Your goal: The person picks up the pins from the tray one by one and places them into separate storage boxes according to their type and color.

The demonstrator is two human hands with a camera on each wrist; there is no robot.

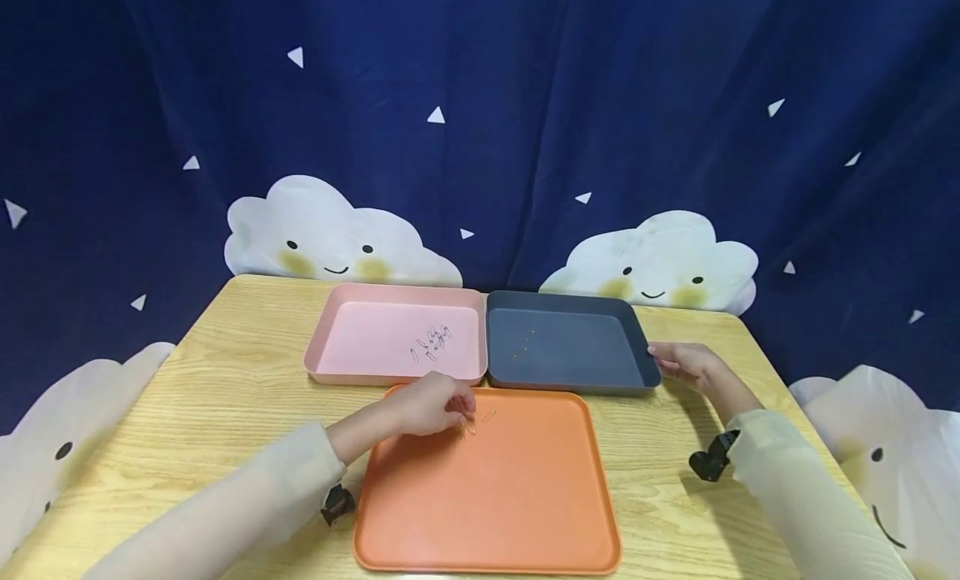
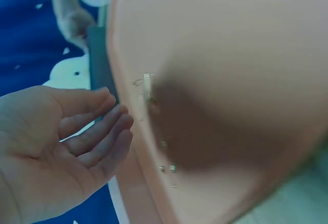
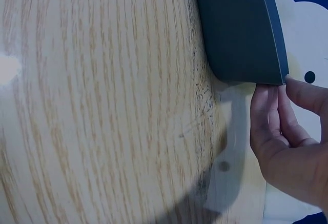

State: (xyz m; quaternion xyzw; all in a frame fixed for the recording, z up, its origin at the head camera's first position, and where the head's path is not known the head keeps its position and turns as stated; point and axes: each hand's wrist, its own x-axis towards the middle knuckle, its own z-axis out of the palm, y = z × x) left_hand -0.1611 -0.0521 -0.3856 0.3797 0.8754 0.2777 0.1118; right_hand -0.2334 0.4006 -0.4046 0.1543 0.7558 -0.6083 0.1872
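My left hand [image 1: 435, 403] hovers over the far left part of an orange tray [image 1: 525, 497], its fingers loosely bent. In the left wrist view the thumb stands apart from the fingertips, and nothing shows between them. Small gold safety pins [image 1: 489, 416] lie on the tray close by its far edge, right by those fingertips. At the right end of a dark grey tray [image 1: 645, 390], my right hand [image 1: 688, 365] pinches the wall, thumb at the rim and fingers against the outside. A few tiny gold pieces [image 1: 526, 340] lie inside this tray.
A pink tray [image 1: 318, 347] with several silver safety pins [image 1: 438, 338] stands at the back left, side by side with the dark grey one. Both are just beyond the orange tray on a wooden table [image 1: 225, 397]. A blue curtain [image 1: 510, 147] with clouds hangs behind.
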